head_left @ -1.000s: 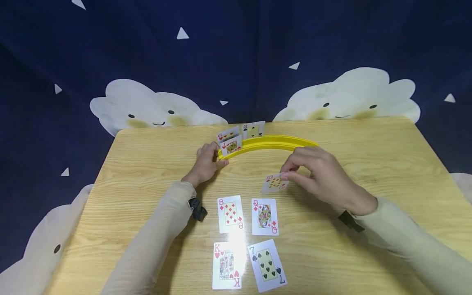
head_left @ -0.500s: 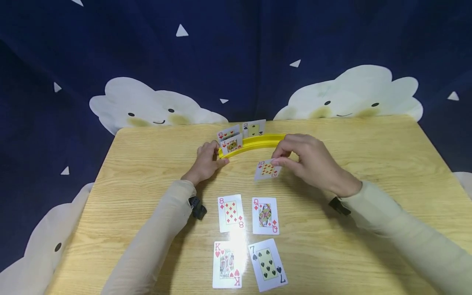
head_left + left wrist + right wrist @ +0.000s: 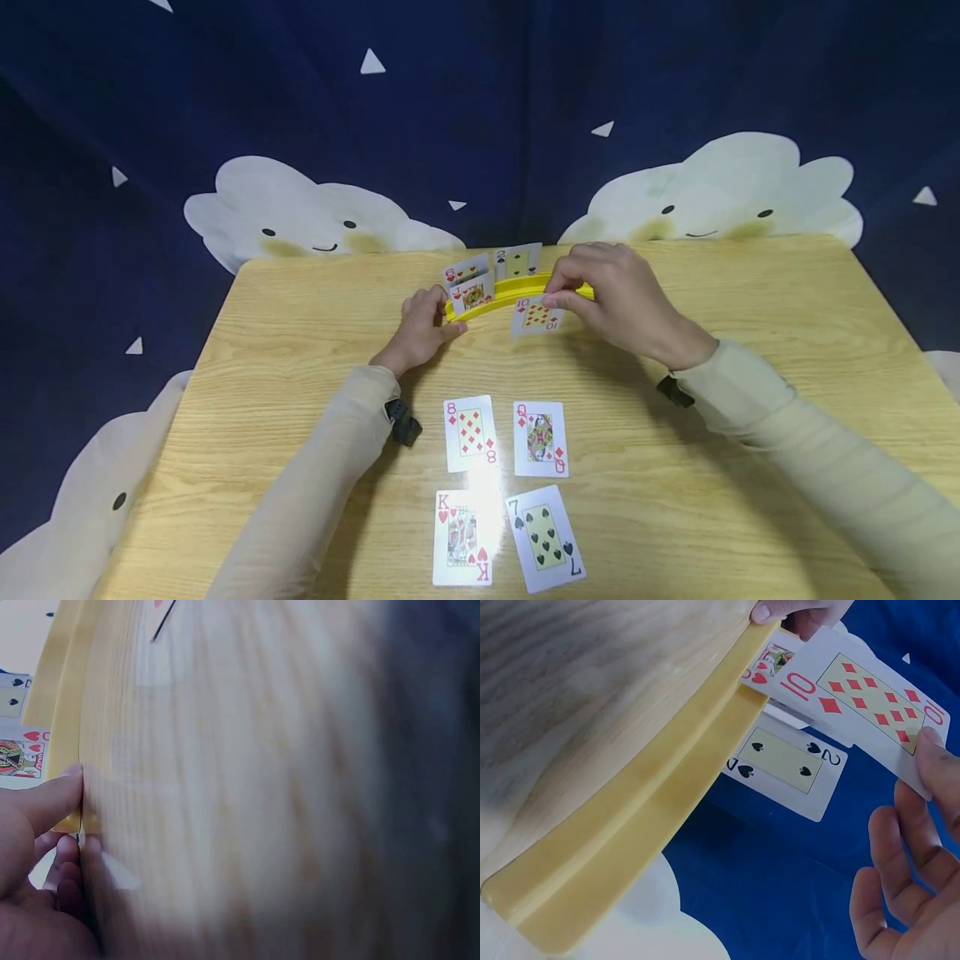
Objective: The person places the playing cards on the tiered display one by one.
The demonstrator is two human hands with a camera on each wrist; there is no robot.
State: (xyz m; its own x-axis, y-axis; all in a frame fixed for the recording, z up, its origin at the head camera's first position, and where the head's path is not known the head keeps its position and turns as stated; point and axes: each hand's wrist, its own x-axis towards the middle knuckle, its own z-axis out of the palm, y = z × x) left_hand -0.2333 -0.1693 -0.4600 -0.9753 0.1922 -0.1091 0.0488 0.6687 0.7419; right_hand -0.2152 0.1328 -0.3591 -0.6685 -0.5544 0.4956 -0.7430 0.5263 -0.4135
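Observation:
My left hand [image 3: 417, 332] grips the left end of a curved yellow card holder [image 3: 641, 806], thumb in front and fingers behind. Standing in the holder near that end are a jack of hearts [image 3: 473, 296], a six of hearts [image 3: 465, 270] behind it and a two of spades [image 3: 517, 262] to the right. Between thumb and fingers, my right hand [image 3: 622, 300] pinches a ten of diamonds [image 3: 870, 705] by its right edge. In the head view this card overlaps the holder's front middle; whether it touches the holder I cannot tell. The right hand hides the holder's right part.
Nearer the front, face up on the wooden table [image 3: 300, 308], lie an eight of diamonds [image 3: 470, 433], a queen of diamonds [image 3: 540, 439], a king of hearts [image 3: 461, 537] and a seven of spades [image 3: 545, 539]. A dark blue cloth [image 3: 480, 108] with clouds hangs behind the table.
My right hand has carried the ten of diamonds leftward and away from me, up to the front of the card holder. The left hand keeps its grip in place.

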